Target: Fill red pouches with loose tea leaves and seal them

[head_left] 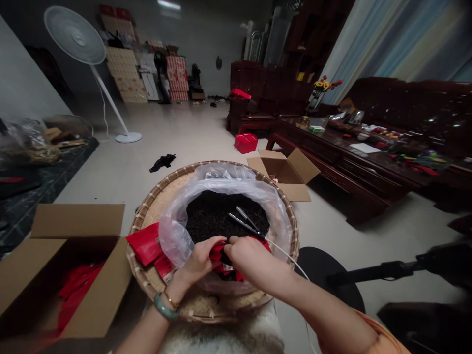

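Observation:
A round woven bamboo tray (pixel 147 280) holds a clear plastic bag (pixel 177 231) of dark loose tea leaves (pixel 210 216). Over the bag's front edge, my left hand (pixel 201 260) and my right hand (pixel 247 258) both pinch a red foil packet (pixel 221 255), which hides much of itself in my fingers. A metal tong-like tool (pixel 245 221) lies on the leaves just beyond my right hand, with a white cord (pixel 287 258) running from it. More red packets (pixel 145 243) lie on the tray to the left of my left hand.
An open cardboard box (pixel 62 275) with red packets inside stands at lower left, and another (pixel 283 169) sits behind the tray. A red plastic crate (pixel 246 142), a dark wooden table (pixel 350 147) covered in small items, and a black round stand base (pixel 328 278) surround the tray.

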Motion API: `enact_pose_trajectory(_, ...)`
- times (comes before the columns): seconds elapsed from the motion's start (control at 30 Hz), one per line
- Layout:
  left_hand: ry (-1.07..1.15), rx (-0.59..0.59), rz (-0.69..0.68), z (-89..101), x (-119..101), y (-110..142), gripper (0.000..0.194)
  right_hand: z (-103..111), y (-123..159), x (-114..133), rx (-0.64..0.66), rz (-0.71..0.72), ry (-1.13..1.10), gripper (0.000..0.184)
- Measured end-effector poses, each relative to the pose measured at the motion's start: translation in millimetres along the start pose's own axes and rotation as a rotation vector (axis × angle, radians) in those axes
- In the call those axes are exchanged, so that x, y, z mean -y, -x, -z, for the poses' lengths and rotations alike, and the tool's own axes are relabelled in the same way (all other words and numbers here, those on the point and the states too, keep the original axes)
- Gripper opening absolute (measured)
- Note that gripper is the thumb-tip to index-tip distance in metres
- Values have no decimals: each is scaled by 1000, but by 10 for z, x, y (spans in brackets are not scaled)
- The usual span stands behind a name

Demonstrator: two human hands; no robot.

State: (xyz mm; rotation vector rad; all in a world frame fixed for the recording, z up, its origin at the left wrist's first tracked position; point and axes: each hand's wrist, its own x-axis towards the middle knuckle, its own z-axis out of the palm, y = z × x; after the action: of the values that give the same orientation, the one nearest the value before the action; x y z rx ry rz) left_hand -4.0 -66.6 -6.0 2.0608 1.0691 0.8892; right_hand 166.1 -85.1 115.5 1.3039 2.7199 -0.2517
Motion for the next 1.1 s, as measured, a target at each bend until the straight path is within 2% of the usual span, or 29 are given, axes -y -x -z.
enact_pose_trajectory(0.2,24,-6,49,-60,-62,-12,38,-125,-119,-13,51,-10,87,19)
enact_pose_trajectory(0.33,23,-25,59,-73,-63,-16,42,-105,-147,-67,32,-40,110,19)
enact_pose_trajectory(0.5,9,-34,91,-29,-87,-50,42,-99,-194,-142,-17,3,72,16)
enact_pose_trajectory(0.67,30,-60,135,-11,-60,-51,41,116,-87,-241,-155,52,-103,10)
enact_pose_trajectory(0.77,58,-133,142,2,-55,-25,34,264,-4,-374,-342,95,-353,10)
enact_pose_trajectory(0.87,116,-196,93,54,-101,5,25,258,-5,-527,-513,17,-528,14)
enact_pose_trajectory(1.0,146,-251,54,116,-135,27,25,107,-53,-580,-453,-68,-500,20)
enact_pose_trajectory(1.1,131,-273,117,104,-93,9,26,38,-67,-481,-394,52,-618,38)
